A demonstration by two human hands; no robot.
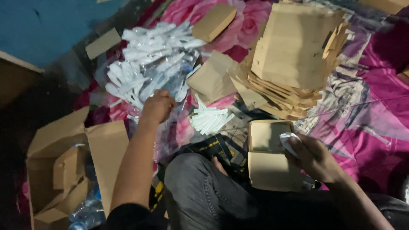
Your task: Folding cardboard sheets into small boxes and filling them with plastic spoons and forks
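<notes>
An open brown paper box (pixel 268 140) sits on the floral cloth (pixel 375 106) just in front of the person's crossed legs, lid flap toward them. The right hand (pixel 313 157) rests at the box's right edge, its fingers (pixel 298 147) pinching a small white wrapped item (pixel 289 140) over the box rim. The left hand (pixel 157 106) reaches out to the heap of white wrapped cutlery packets (pixel 149 64) in clear plastic, fingers curled into the pile; what they grip, if anything, cannot be told.

Judging by the layout, the packing is partway along. The box in hand looks nearly empty. A tall stack of flat, unfolded brown boxes (pixel 294 55) beyond it is untouched, and a bundle of white paper sticks (pixel 208 119) lies between the heap and the box. To the left, a large cardboard carton (pixel 55 145) already holds a few closed brown boxes (pixel 70 168) and plastic bottles (pixel 87 208).
</notes>
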